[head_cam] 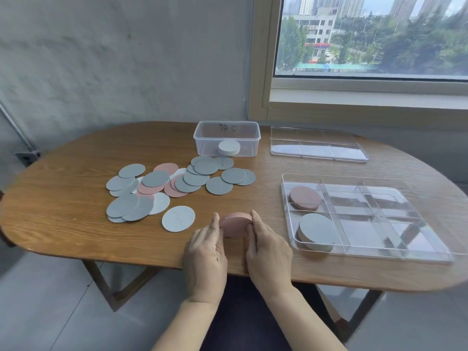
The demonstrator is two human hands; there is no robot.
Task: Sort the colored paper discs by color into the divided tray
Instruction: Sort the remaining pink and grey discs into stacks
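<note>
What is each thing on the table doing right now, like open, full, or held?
pink stack: between both hands.
left hand: fingers straight, pressing the pink stack's side.
right hand: fingers straight, pressing its other side.
divided tray: uncovered, two compartments filled, others empty.
loose discs: scattered, overlapping, unsorted.
clear box: open, one white stack inside.
far clear tray or lid: flat, empty.

High-rise room: wooden table (76, 198), city-view window (367, 36).

Pink disc stack (234, 225) near divided tray (364, 231)
</note>
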